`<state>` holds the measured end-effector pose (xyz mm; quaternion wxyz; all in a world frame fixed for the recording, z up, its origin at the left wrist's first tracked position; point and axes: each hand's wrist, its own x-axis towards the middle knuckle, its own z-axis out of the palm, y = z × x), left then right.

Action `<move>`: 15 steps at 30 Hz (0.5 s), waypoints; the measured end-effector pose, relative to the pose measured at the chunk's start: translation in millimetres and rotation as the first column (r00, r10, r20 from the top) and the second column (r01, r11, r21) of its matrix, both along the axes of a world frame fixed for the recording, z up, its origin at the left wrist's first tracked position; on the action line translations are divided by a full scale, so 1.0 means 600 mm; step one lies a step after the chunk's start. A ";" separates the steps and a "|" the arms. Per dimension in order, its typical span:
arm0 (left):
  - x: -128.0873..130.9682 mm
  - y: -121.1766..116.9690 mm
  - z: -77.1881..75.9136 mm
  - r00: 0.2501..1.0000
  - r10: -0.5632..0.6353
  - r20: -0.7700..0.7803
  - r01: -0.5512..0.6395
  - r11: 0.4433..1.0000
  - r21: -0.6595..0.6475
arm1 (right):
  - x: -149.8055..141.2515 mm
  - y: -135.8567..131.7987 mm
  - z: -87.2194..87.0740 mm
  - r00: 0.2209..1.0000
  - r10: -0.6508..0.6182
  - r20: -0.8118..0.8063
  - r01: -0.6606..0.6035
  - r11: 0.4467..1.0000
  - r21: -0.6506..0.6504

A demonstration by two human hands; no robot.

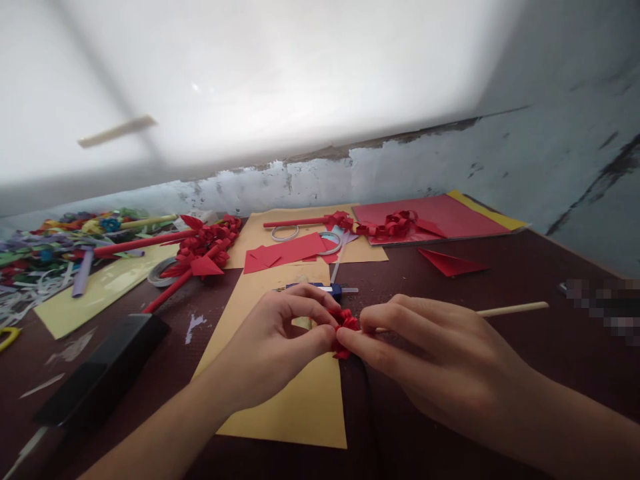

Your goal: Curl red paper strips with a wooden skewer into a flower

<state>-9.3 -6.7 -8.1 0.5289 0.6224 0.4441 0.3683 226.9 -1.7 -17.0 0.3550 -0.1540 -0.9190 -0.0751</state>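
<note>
A small red paper flower (349, 320) is between my two hands at the middle of the view. My left hand (275, 343) pinches its left side between thumb and fingers. From the right, my right hand (445, 353) is closed around a thin pale wooden stick (517, 309), its thumb and fingertips touching the flower. The stick's far end sticks out past my right knuckles; its middle is hidden by the hand. Under my left hand lies a sheet of tan paper (295, 413). Just beyond the fingers is a blue tool (336, 291), partly covered.
Finished-looking red paper flowers (205, 247) on red stems lie at left, near a black box (105, 367) with a white cable. Colourful paper strips (30, 247) heap at far left. Tape rolls (285, 233), red paper pieces (285, 253) and a red folder (430, 217) lie towards the wall.
</note>
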 end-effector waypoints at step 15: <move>0.001 0.002 0.007 0.994 -0.001 0.109 0.012 0.996 -0.094 | -0.003 0.000 -0.006 0.997 -0.037 -0.061 0.029 0.991 -0.127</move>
